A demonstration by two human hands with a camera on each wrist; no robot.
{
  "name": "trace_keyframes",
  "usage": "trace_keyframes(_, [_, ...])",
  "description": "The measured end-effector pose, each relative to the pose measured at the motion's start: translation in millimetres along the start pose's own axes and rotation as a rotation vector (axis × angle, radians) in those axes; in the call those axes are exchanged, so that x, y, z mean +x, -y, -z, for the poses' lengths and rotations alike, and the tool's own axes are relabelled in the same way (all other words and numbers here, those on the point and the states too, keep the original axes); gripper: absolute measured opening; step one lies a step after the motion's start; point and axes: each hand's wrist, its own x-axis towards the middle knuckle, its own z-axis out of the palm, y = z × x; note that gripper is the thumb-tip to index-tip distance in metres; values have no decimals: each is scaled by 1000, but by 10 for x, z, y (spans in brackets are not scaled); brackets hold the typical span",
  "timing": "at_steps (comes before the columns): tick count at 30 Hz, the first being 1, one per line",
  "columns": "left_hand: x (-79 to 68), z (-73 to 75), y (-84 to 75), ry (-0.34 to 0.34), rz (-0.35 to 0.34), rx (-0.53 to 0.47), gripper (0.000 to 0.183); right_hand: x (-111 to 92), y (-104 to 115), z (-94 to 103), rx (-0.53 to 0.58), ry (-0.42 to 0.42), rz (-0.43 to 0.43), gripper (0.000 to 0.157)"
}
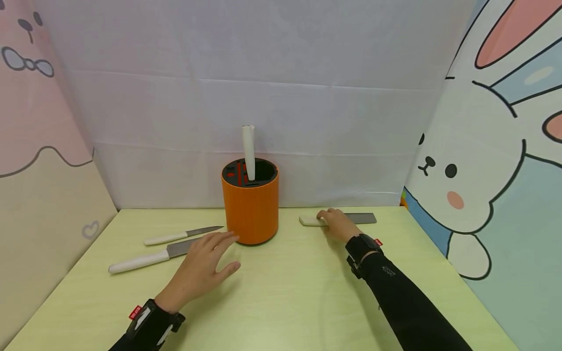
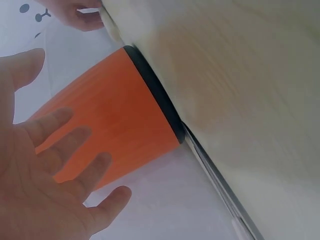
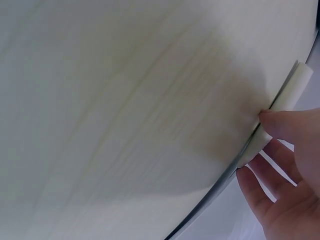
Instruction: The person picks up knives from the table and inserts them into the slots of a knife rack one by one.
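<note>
At the right of the table, my right hand (image 1: pixel 339 225) pinches the white handle of a cleaver (image 1: pixel 362 218) with a broad grey blade. The right wrist view shows thumb and fingers on either side of that handle (image 3: pixel 295 87), low against the tabletop. My left hand (image 1: pixel 199 268) hovers with spread fingers in front of an orange round knife block (image 1: pixel 251 214), holding nothing. From the block's black slotted top rises a white handle (image 1: pixel 248 146). Left of the block lie a slim white-handled knife (image 1: pixel 167 238) and a wider-bladed knife (image 1: pixel 138 263), its tip hidden behind my left hand.
The pale yellow table (image 1: pixel 281 302) ends at a white cloth wall (image 1: pixel 281 112) just behind the block. Cartoon-printed panels stand on the left (image 1: pixel 44 204) and right (image 1: pixel 518 234). Both knives on the left point toward the block's base.
</note>
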Motion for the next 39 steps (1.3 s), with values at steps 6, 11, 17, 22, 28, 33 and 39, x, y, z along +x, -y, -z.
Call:
trace_keyframes(6, [-8,-25,6,4,-5,-24,61,-30,-14,25,11,-3,51,30])
trace_keyframes(11, [-10,-29,8,12,3,-48,61,-51,-52,21,6,3,91,27])
trace_keyframes(17, [-4,-20,-3,10,6,-76,62,-89,-64,23,15,-13,127,28])
trace_keyframes(22, [1,-4,-13,13,10,-79,62,-106,-64,30,0,-34,164,28])
trace_keyframes(28, [0,6,-14,27,21,-80,61,-137,-66,17,-11,-66,229,29])
trace_keyframes(33, [1,4,-14,31,26,-88,61,-177,-54,0,-26,-68,254,29])
trace_keyframes(39, [-6,-7,-5,33,25,-85,62,-233,-21,-19,-36,-68,252,30])
